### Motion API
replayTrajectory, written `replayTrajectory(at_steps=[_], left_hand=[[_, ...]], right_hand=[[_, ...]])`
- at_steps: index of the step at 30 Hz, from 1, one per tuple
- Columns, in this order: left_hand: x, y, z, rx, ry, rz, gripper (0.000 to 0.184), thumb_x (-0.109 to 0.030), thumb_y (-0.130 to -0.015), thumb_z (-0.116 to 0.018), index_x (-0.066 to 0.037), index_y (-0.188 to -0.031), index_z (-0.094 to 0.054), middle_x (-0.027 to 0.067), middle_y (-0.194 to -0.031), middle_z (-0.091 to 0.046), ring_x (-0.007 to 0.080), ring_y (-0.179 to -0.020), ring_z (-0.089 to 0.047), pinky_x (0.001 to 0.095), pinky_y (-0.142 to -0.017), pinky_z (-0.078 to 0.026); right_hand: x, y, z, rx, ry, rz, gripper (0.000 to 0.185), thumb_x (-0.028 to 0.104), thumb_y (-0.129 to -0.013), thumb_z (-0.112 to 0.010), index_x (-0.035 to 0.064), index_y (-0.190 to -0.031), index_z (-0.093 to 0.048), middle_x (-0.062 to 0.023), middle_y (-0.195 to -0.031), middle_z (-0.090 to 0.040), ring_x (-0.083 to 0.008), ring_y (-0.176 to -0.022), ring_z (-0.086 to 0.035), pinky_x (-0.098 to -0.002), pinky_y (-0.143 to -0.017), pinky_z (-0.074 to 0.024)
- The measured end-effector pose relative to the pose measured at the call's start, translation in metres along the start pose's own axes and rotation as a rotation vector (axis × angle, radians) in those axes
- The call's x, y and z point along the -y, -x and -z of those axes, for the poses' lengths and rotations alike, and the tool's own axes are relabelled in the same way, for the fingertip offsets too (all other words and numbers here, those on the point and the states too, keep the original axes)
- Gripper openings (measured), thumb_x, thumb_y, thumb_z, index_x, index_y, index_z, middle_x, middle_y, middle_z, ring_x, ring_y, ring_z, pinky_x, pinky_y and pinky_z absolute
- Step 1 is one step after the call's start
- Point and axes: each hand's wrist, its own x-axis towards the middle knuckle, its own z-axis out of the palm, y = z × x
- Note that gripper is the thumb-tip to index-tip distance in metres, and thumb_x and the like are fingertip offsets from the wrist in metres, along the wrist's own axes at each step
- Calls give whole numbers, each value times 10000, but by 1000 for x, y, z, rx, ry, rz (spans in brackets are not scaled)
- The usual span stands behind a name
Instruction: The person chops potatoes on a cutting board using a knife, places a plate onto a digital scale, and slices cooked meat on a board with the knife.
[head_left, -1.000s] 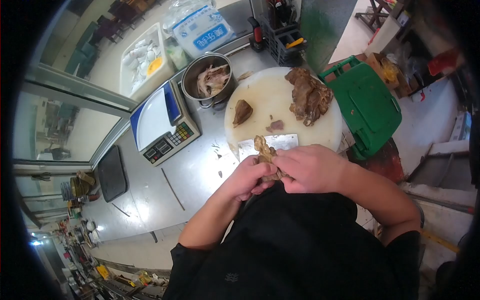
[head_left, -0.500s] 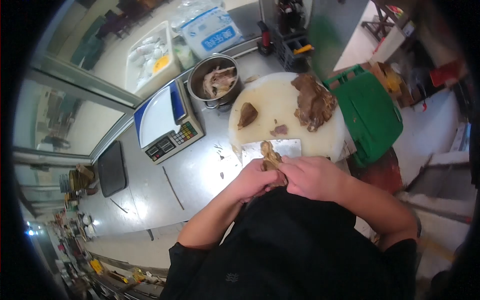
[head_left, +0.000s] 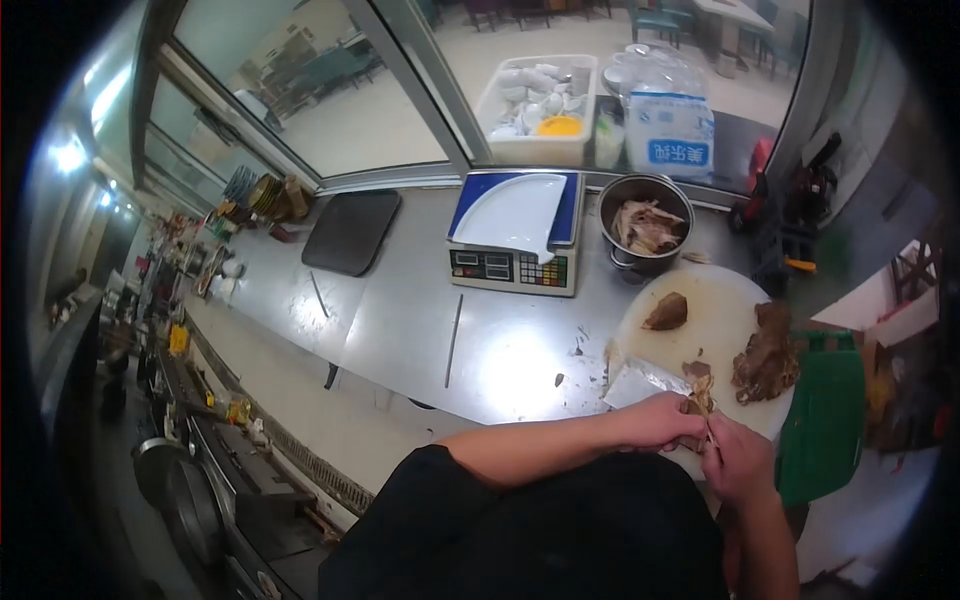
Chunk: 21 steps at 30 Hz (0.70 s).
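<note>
My left hand and my right hand come together at the near edge of a round white chopping board. Between them both hands grip a brown piece of cooked meat, its upper end sticking out above the fingers. Under and beside it lies a wide metal blade, flat on the board; its handle is not visible. A small slice of meat rests close by. Farther back sits a brown chunk of meat, and a large dark slab of meat lies at the right.
A steel pot of meat and bones stands behind the board. Left of it is a digital scale bearing a white fan-shaped plate. A black tray lies farther left. A green bin lid borders the board's right side.
My view has swung to the left, so the board and hands now appear farther right. Both hands keep hold of the meat, and the blade stays on the board.
</note>
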Motion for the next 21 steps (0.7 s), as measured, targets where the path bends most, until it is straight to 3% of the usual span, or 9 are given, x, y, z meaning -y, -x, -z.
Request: replayTrajectory(at_steps=[1, 3, 4, 7, 15, 18, 20, 21], left_hand=[[4, -4, -1, -7, 4, -7, 285, -313, -832, -652, -32, -877, -658, 19, -620, -573, 94, -503, -499, 240, -454, -386], [17, -10, -7, -16, -102, -220, 278, -323, -844, -638, -46, -843, -638, 20, -606, -556, 94, -459, -474, 247, -427, -372], [19, -8, -9, 21, -111, -229, 261, -328, -855, -622, -68, -838, -609, 18, -588, -527, 81, -404, -426, 236, -366, -318], [11, 1, -10, 20, 167, -66, 253, -335, -861, -612, -84, -848, -583, 13, -569, -495, 72, -364, -378, 233, -330, -268], [9, -3, -4, 46, 253, -39, 244, -313, -869, -617, -87, -784, -587, 13, -534, -478, 79, -325, -356, 249, -306, -257], [9, -4, -3, 109, 97, -24, 226, -301, -867, -615, -77, -897, -605, 6, -590, -515, 73, -398, -406, 230, -364, -290], [19, -15, -4, 64, -82, -136, 255, -282, -837, -643, -45, -929, -617, 38, -670, -588, 123, -534, -540, 265, -486, -422], [16, -13, -5, 62, -82, -137, 255, -282, -837, -643, -45, -929, -617, 38, -670, -588, 123, -534, -540, 265, -486, -422]], right_hand=[[-1, 1, 0, -29, -33, -15, 313, 106, -837, -650, 11, -1133, -615, -168, -1060, -677, -313, -891, -679, -402, -765, -552], [-11, 9, 0, 39, -81, -70, 315, 117, -845, -654, 19, -1141, -615, -168, -1056, -677, -325, -891, -677, -406, -765, -549], [-15, 11, -1, 103, -128, -135, 316, 129, -853, -657, 26, -1149, -614, -168, -1052, -676, -337, -890, -675, -410, -764, -547], [-15, 3, -2, -10, -134, 10, 310, 149, -865, -659, 34, -1150, -618, -169, -1046, -671, -364, -896, -665, -419, -774, -544], [-6, -4, 9, 17, -231, -84, 257, 136, -887, -634, 29, -1120, -629, -208, -1074, -645, -381, -927, -647, -439, -799, -534], [-5, -8, 8, -12, -314, -146, 197, 118, -900, -610, 23, -1071, -636, -199, -1021, -635, -364, -871, -637, -423, -776, -523], [-2, -9, 5, -43, -327, -166, 166, 108, -908, -595, 17, -1041, -638, -186, -977, -628, -349, -823, -628, -408, -752, -517], [-1, -9, 3, -99, -363, -220, 144, 113, -928, -582, 16, -1018, -636, -141, -899, -612, -296, -762, -603, -372, -709, -498]])
